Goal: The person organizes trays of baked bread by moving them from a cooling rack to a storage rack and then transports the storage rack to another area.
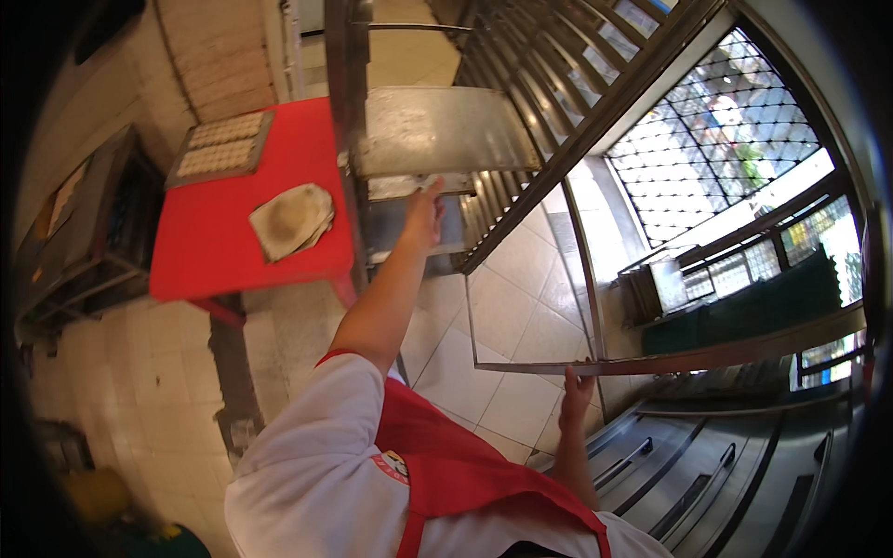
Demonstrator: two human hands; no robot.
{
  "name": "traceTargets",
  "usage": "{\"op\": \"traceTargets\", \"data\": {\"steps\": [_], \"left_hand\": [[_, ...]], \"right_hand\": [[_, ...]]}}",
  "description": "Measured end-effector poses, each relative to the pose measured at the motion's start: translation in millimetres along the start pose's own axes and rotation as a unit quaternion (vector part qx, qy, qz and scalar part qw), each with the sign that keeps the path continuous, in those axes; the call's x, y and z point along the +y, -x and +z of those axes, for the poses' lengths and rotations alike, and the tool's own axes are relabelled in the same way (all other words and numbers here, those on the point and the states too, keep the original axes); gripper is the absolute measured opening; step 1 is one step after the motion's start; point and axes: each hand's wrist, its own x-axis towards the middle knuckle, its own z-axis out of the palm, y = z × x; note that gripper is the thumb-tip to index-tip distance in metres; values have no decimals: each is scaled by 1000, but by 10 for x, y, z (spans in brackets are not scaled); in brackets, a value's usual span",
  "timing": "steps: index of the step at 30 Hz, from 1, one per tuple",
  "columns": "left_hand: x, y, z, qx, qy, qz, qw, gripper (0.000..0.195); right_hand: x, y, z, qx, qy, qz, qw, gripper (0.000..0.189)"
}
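My left hand (427, 213) reaches up to a metal rack with slatted rails (551, 77), its fingers at the near edge of the sheet-metal trays. A wide, worn metal tray (446, 129) lies just beyond the fingertips, with another tray edge (418, 186) below it. Nothing shows held in this hand; whether it touches the tray is unclear. At the right, my right hand (576, 397) is at a long thin metal frame bar (530, 367), fingers up against it and apparently around it. A stack of stained cloths (293, 216) lies on the red table (209, 237), left of the rack.
A tray of small pale dough pieces (222, 146) rests on the red table's far corner. A dark metal stand (91, 223) is at far left. Stainless steel doors with bar handles (691, 467) stand lower right. Beyond the frame are a mesh-covered window (711, 139) and upright metal sheets (652, 289).
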Motion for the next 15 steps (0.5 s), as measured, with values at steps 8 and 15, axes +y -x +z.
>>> {"op": "traceTargets", "data": {"steps": [8,15], "left_hand": [[-363,-598,20,-14,123,41,991,11],[-937,1706,-701,7,189,-151,970,39]], "right_hand": [[-550,-18,55,-47,304,132,942,63],[-1164,-1520,645,-182,209,-9,961,56]]}}
